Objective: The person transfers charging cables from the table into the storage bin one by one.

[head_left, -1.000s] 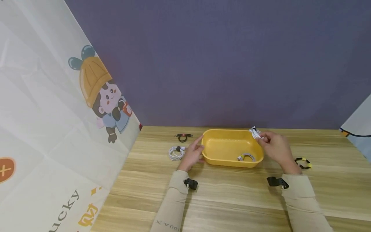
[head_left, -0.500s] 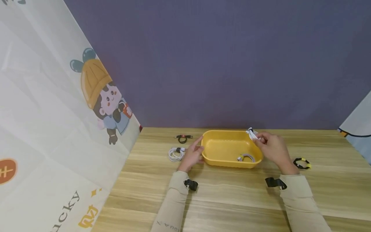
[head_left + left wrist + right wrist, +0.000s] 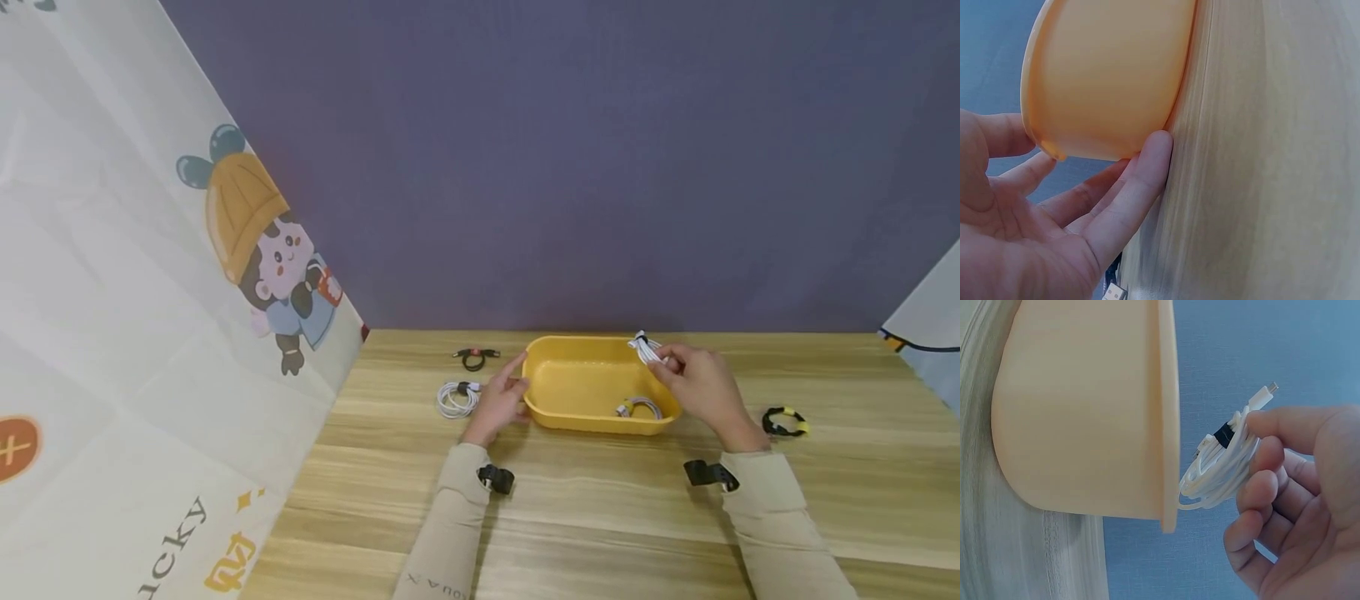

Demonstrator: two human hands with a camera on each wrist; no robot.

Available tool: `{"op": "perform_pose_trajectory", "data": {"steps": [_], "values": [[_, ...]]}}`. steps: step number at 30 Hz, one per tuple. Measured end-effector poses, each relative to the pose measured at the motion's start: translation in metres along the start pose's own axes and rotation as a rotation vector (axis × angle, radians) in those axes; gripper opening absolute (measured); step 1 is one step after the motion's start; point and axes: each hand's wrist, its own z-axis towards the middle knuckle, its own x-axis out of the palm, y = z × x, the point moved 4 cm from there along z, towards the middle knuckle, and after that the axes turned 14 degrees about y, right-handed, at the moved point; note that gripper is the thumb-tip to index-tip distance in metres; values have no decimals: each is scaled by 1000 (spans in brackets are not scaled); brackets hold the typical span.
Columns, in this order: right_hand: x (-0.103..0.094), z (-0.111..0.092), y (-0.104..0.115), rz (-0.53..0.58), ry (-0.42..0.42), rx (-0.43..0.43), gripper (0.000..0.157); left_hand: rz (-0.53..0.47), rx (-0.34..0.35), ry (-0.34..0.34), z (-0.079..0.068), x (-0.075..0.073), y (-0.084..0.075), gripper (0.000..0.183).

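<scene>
A yellow plastic basket [image 3: 577,385] stands on the wooden table, and a coiled cable with a yellow tie [image 3: 639,407] lies in it. My left hand [image 3: 501,404] touches the basket's left end. In the left wrist view its fingers [image 3: 1125,200] lie fairly straight against the wall, with the thumb at the rim. Over the basket's right end, my right hand [image 3: 703,387] pinches a coiled white charging cable [image 3: 647,348] between thumb and fingertips. The right wrist view shows this cable [image 3: 1219,462] bound by a black tie, with its plug sticking up, just above the rim.
Left of the basket lie a black cable with a red tie [image 3: 476,358] and a white coiled cable [image 3: 457,400]. To the right lies a black coiled cable with yellow bands [image 3: 784,422]. A dark blue panel [image 3: 570,167] rises behind the table [image 3: 600,517].
My right hand has moved slightly left, carrying the white charging cable further over the basket. The left hand has stayed at the basket's left end.
</scene>
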Motion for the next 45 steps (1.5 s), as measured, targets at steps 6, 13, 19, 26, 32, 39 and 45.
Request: {"op": "perform_pose_trajectory", "data": {"steps": [6,13,19,26,32,39,45], "values": [[-2,-1,1,-1,-2,-6,24,16,-4,-3,1,-1,-2,53],[-1,1,1,-16,-13,-34,21,21,6,6,1,-1,-4,53],[2,2,4,-27,-18,-54,16,22,7,0,0,0,-3,54],[11,2,6,-42,-5,-76,15,17,-3,4,-1,1,-2,53],[19,6,4,-23,44,-60,14,13,9,-8,-1,-3,-1,53],[25,6,4,-56,87,-36,14,6,2,-2,1,-2,3,54],[28,7,2,-86,93,-12,18,11,5,-3,2,-1,2,54]]}}
